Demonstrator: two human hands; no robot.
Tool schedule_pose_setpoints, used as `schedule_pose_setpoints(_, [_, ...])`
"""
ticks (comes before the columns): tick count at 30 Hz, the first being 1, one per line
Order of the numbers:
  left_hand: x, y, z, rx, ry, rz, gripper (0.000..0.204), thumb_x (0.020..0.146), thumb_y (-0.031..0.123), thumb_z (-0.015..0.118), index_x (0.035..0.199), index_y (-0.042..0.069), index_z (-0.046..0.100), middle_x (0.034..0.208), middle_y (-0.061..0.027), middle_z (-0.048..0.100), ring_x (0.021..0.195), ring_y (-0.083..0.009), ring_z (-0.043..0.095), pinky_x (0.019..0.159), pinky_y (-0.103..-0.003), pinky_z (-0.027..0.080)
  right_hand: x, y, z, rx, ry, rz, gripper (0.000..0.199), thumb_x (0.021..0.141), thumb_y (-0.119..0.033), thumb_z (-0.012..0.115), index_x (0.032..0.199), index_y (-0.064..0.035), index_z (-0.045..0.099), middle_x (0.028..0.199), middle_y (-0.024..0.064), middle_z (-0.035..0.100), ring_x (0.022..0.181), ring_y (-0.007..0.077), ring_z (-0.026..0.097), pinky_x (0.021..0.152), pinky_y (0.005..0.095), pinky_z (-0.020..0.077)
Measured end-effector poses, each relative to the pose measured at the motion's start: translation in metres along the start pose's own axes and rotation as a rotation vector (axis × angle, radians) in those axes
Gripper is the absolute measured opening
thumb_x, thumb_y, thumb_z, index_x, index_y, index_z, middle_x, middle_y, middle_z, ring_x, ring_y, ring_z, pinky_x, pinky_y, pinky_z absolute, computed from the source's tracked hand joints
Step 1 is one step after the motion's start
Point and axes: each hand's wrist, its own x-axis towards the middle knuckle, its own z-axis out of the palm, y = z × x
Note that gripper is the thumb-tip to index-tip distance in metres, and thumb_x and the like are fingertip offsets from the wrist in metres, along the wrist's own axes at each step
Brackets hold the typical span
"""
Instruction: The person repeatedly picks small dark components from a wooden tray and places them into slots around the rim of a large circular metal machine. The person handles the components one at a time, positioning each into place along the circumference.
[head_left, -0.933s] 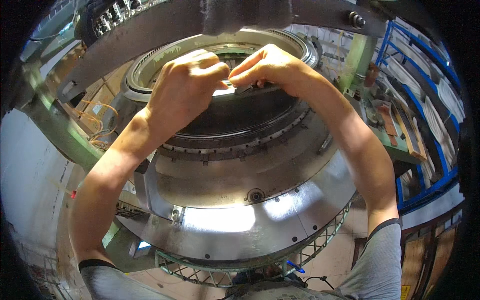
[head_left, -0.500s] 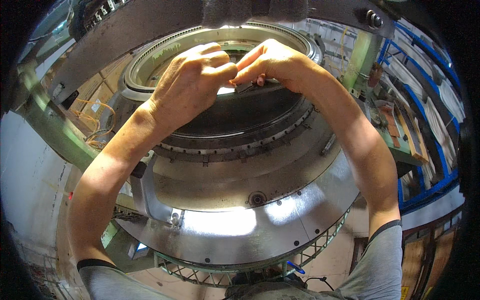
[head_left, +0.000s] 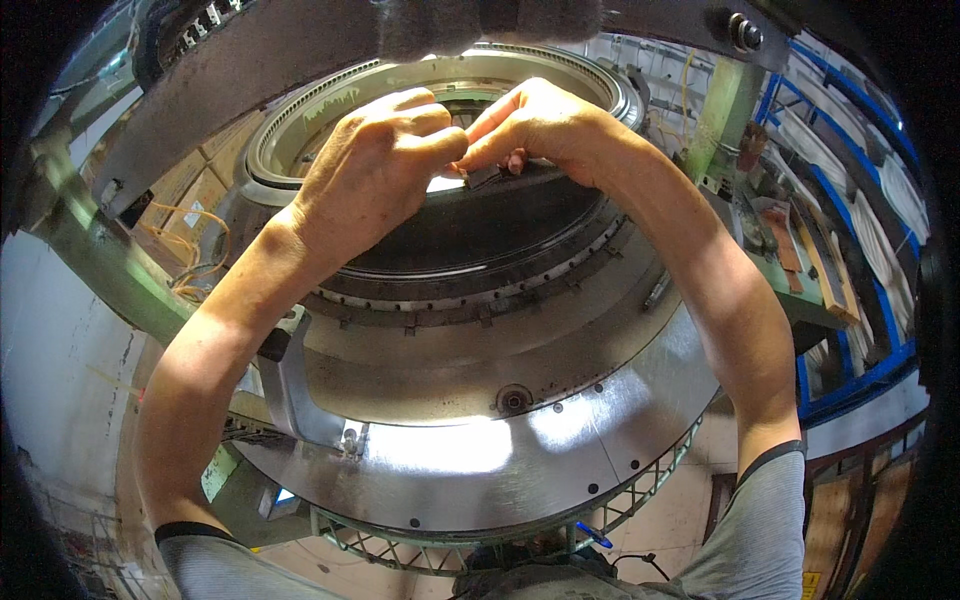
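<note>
Since both apparently need the same spot, the left hand [head_left: 385, 165], curled, and the right hand [head_left: 545, 125], thumb and forefinger drawn together, meet over the ring's [head_left: 618, 98] near edge at upper centre, whatever they grip being impossible to tell.

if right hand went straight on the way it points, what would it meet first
Most likely the left hand: the right hand points toward its thumb side, nearly meeting it in view, though depth is unclear.
</note>
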Motion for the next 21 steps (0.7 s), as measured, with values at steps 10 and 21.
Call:
schedule_pose_setpoints(10, [0.001,0.0,0.005,-0.043,-0.019,-0.021,0.023,0.072,-0.008,0.07,0.089,0.006,0.065,0.085,-0.008,0.063,0.086,-0.0293,0.066,0.076,-0.041,0.057,-0.003,-0.002,0.0,-0.014,-0.007,0.028,0.019,0.075,-0.015,0.087,0.091,-0.0036,0.084,0.073,0.0014,0.073,0.062,0.0078,0.054,0.058,0.0253,0.0413])
schedule_pose_setpoints(21, [0.004,0.004,0.01,-0.043,-0.013,-0.025,0.023,0.071,-0.008,0.07,0.09,0.004,0.067,0.086,-0.0083,0.065,0.088,-0.0291,0.066,0.077,-0.04,0.057,-0.011,-0.003,-0.003,-0.025,0.021,0.023,0.021,0.077,-0.016,0.085,0.094,-0.0037,0.085,0.079,0.0041,0.077,0.065,0.0088,0.059,0.061,0.0248,0.045])
